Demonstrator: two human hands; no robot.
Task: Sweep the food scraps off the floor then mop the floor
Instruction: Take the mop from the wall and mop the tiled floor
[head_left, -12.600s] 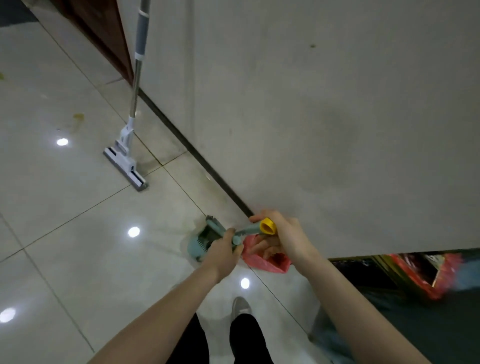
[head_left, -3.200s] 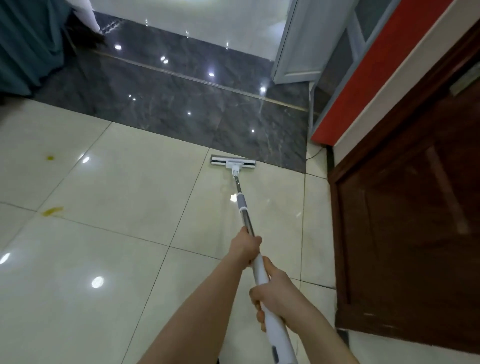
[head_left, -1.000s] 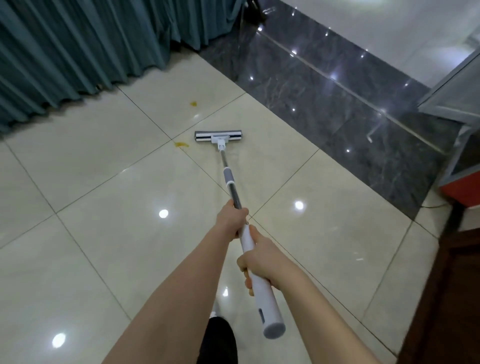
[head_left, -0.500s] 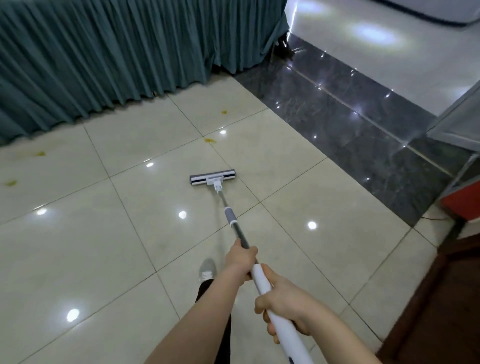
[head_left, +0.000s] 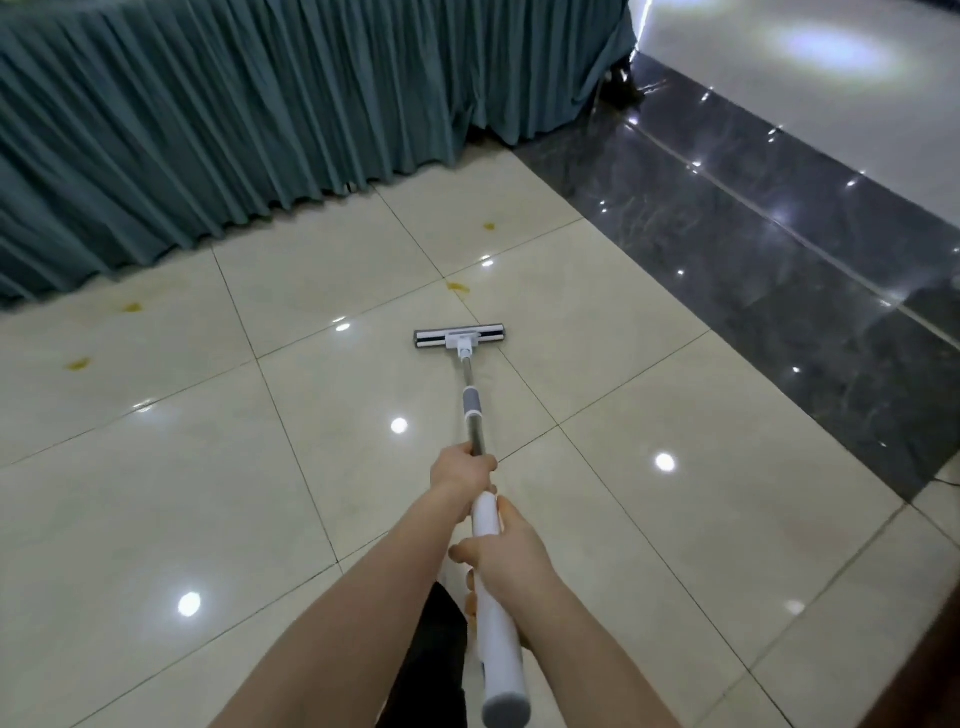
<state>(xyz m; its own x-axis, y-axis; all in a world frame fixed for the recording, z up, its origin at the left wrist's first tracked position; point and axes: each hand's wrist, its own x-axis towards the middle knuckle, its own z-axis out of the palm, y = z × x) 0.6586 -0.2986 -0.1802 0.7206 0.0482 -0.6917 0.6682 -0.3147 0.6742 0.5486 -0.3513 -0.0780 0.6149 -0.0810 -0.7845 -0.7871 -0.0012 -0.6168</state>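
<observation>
I hold a long mop (head_left: 474, 415) with a white and grey handle out in front of me. Its flat head (head_left: 459, 338) lies on the cream floor tiles. My left hand (head_left: 461, 474) grips the metal shaft higher up. My right hand (head_left: 506, 553) grips the white handle section closer to me. Yellow stains mark the tiles: one (head_left: 459, 286) just beyond the mop head, one (head_left: 488, 226) farther off, and two at the left (head_left: 132, 307) (head_left: 78, 364).
A pleated teal cloth skirt (head_left: 234, 119) runs along the far left side down to the floor. A dark marble strip (head_left: 779, 260) crosses the right side, with pale glossy floor beyond. A dark wooden edge shows at the bottom right corner.
The mop head has shifted toward the nearest yellow stain and now sits square in front of me. My view has turned a little to the left. Both hands keep their grip on the handle.
</observation>
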